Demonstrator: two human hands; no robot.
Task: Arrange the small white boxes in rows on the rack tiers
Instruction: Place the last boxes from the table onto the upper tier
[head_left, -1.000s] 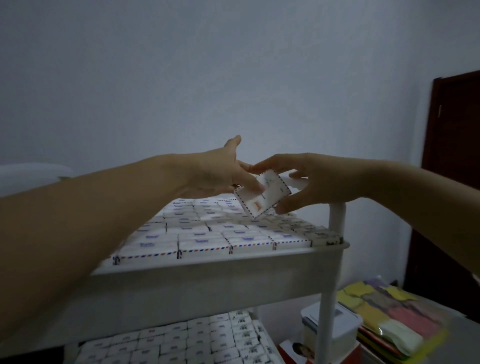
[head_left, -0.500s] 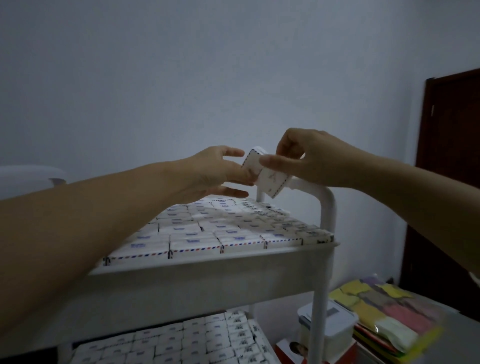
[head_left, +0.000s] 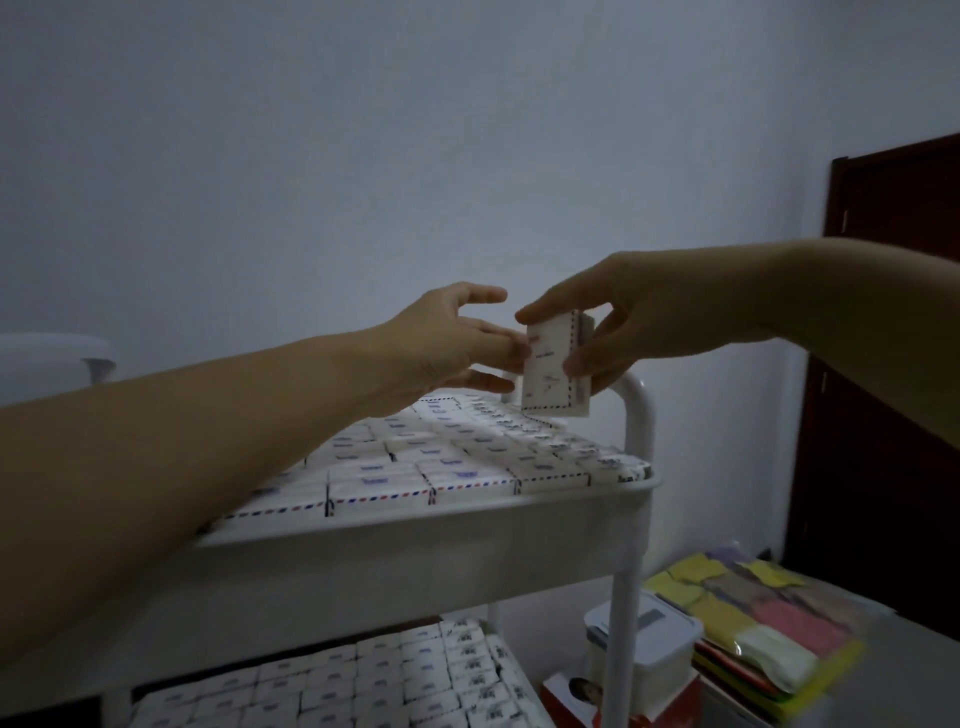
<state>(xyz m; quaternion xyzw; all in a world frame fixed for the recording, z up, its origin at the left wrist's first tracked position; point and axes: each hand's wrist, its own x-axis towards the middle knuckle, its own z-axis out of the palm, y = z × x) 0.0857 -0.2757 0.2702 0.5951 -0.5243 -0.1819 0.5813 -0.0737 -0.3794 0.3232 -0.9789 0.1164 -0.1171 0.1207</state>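
A small white box (head_left: 550, 371) with a red-and-blue striped edge stands upright in the air above the far right corner of the rack's top tier (head_left: 415, 535). My right hand (head_left: 644, 317) pinches it between thumb and fingers. Fingertips of my left hand (head_left: 457, 338) touch the box's left side, with the fingers spread. Rows of white boxes (head_left: 441, 457) lie flat across the top tier. More rows of boxes (head_left: 363, 680) fill the lower tier.
The rack's white corner post and handle (head_left: 636, 415) stand just right of the held box. On the floor at right sit a lidded plastic container (head_left: 644, 644) and a stack of coloured packets (head_left: 753, 618). A dark door (head_left: 883, 415) is at far right.
The box has turned from tilted to upright and sits slightly lower. My left hand's fingers have loosened and spread, while my right hand now pinches the box from above and the side.
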